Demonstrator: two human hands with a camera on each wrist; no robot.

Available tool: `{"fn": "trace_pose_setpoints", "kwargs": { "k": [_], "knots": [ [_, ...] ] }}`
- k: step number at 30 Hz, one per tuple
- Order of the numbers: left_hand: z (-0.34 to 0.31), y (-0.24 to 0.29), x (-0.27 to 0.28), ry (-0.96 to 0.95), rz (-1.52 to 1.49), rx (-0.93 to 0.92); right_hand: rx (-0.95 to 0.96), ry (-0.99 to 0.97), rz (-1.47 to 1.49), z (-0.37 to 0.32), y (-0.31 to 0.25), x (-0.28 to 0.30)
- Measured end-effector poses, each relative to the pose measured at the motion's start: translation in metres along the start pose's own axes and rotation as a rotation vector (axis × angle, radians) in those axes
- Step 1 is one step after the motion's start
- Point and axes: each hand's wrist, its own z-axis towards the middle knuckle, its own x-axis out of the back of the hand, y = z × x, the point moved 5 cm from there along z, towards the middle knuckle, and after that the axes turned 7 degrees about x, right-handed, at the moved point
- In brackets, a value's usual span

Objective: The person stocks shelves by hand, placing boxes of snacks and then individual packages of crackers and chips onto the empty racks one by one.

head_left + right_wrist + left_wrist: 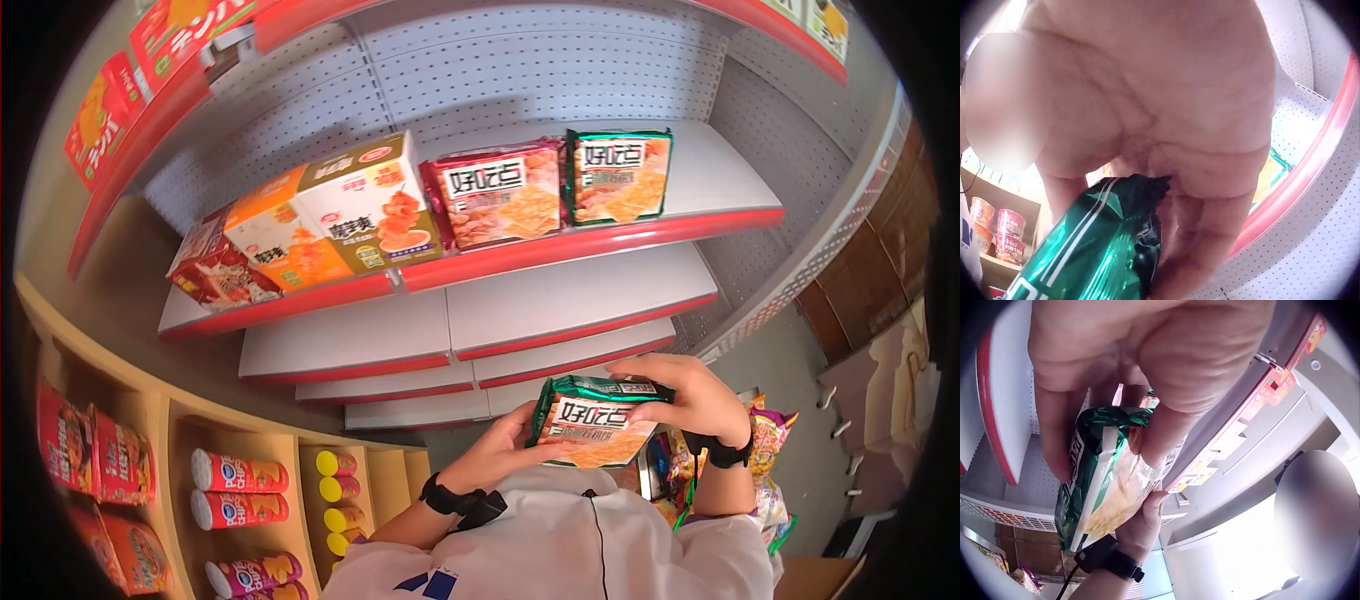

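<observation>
A green biscuit packet (600,425) is held between both hands in front of the chest, its printed face turned up toward the head camera. My left hand (502,445) grips its left end, the thumb on the front. At the opposite end my right hand (695,395) holds it with the thumb across the front and the fingers along the top edge. In the left wrist view the packet (1107,481) shows its sealed end between thumb and fingers. Green foil (1094,240) runs into the palm in the right wrist view.
A matching green packet (620,178) stands on the shelf beside a red packet (500,195), with snack boxes (370,205) to their left. Red-edged shelves (580,295) lie below. Chip cans (240,472) fill a wooden rack at lower left. Bagged snacks (770,440) hang or lie at right.
</observation>
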Motion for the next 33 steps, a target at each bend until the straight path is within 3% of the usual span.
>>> {"fn": "trace_pose_setpoints", "kwargs": {
  "k": [22,29,33],
  "knots": [
    [0.018,-0.005,0.0,-0.041,-0.136,-0.021,0.028,0.168,0.101,-0.013,0.021,0.009],
    [0.015,-0.005,0.009,-0.014,-0.07,0.004,-0.042,0.094,0.078,-0.017,0.015,0.008],
    [0.018,0.008,0.0,-0.065,-0.029,-0.058,-0.02,0.089,0.05,-0.003,-0.002,0.036]
  ]
}}
